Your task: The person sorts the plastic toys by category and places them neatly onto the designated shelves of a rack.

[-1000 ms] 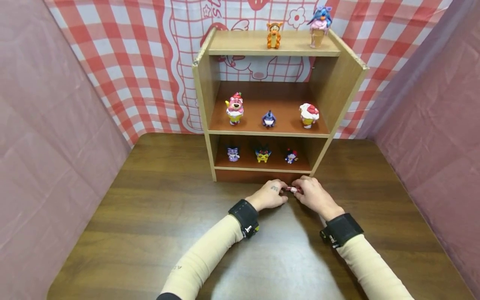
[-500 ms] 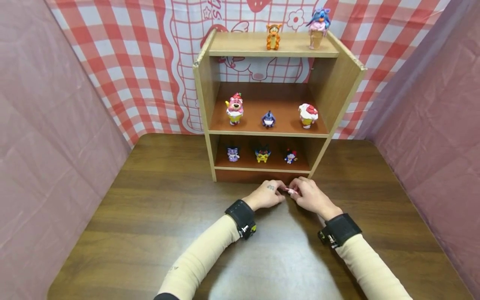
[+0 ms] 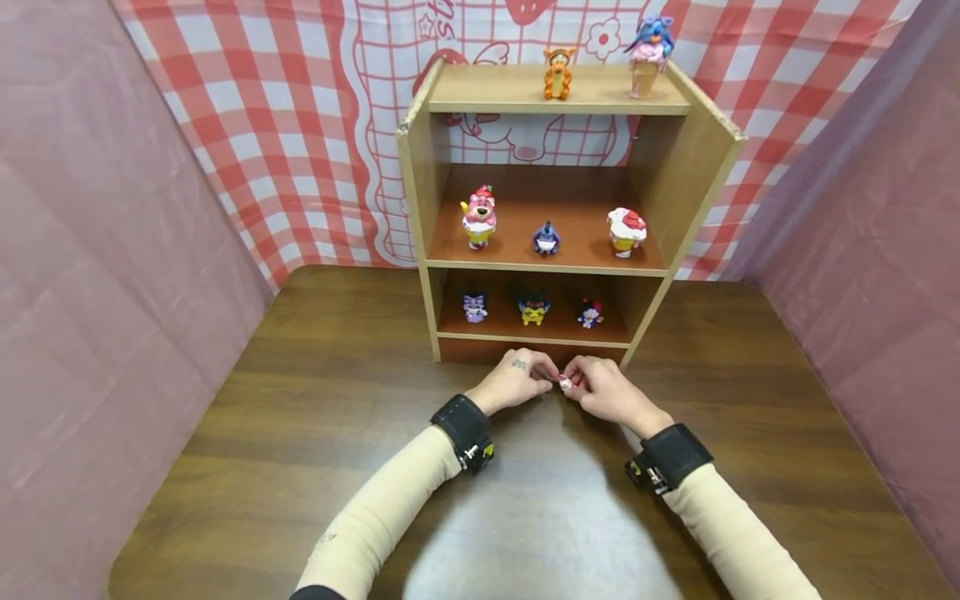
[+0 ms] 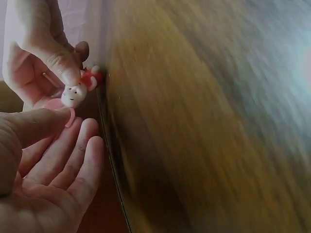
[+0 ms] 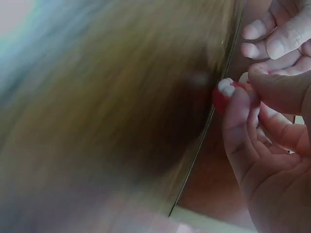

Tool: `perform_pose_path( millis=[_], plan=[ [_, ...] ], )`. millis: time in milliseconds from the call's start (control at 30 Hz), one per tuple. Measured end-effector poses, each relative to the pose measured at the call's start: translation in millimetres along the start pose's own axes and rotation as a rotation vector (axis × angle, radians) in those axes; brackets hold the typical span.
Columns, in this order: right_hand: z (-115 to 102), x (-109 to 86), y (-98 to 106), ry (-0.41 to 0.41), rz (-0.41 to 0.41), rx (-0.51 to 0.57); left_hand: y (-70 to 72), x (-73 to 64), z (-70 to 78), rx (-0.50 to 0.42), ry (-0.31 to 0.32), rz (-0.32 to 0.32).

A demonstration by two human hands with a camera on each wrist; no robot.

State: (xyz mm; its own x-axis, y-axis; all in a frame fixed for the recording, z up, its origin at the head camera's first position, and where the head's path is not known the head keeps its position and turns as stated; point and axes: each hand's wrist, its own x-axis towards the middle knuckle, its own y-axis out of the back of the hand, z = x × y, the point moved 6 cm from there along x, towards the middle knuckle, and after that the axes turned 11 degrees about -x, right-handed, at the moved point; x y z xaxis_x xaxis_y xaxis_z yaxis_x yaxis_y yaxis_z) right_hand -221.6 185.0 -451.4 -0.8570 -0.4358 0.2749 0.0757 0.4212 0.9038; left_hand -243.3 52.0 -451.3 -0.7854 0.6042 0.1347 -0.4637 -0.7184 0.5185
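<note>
In the head view, both hands meet low in front of the shelf unit [image 3: 532, 350], just above the table. Between them is a small figurine [image 4: 74, 95] with a white face, a red body and a pink part at its head end. My left hand [image 3: 514, 380] pinches the pink part between thumb and fingers, its other fingers spread below. The right hand [image 3: 613, 393] pinches the figurine by the head and body. In the right wrist view, its red body [image 5: 221, 101] and white feet show past the fingertips; the face is hidden there.
Small figurines stand on the shelves: a pink bear cup [image 3: 478, 218], a blue donkey [image 3: 546, 239], a yellow one [image 3: 533, 310] and others. On top are an orange tiger [image 3: 557, 75] and a blue figure on a cone [image 3: 647, 58]. Pink cloth [image 3: 840, 250] walls the sides.
Both hands have moved slightly left along the shelf's base with the figurine between them. The figurine has turned, and its white part now faces the head camera more.
</note>
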Motion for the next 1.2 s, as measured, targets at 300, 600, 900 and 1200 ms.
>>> perform_pose_path(
  millis=[300, 600, 900, 1200],
  plan=[
    [-17.5, 16.0, -13.8, 0.005, -0.062, 0.121, 20.0, -9.5, -6.6, -0.077, -0.025, 0.096],
    [-28.4, 27.3, -24.6, 0.009, -0.087, 0.186, 30.3, -17.2, -11.4, -0.106, -0.024, 0.129],
    [-40.4, 37.6, -35.8, 0.020, -0.108, 0.221, 40.4, -30.4, -26.6, -0.061, 0.026, 0.085],
    [-46.6, 46.1, -41.4, 0.019, -0.114, 0.242, 50.2, -38.7, -32.2, -0.011, -0.001, 0.082]
  ],
)
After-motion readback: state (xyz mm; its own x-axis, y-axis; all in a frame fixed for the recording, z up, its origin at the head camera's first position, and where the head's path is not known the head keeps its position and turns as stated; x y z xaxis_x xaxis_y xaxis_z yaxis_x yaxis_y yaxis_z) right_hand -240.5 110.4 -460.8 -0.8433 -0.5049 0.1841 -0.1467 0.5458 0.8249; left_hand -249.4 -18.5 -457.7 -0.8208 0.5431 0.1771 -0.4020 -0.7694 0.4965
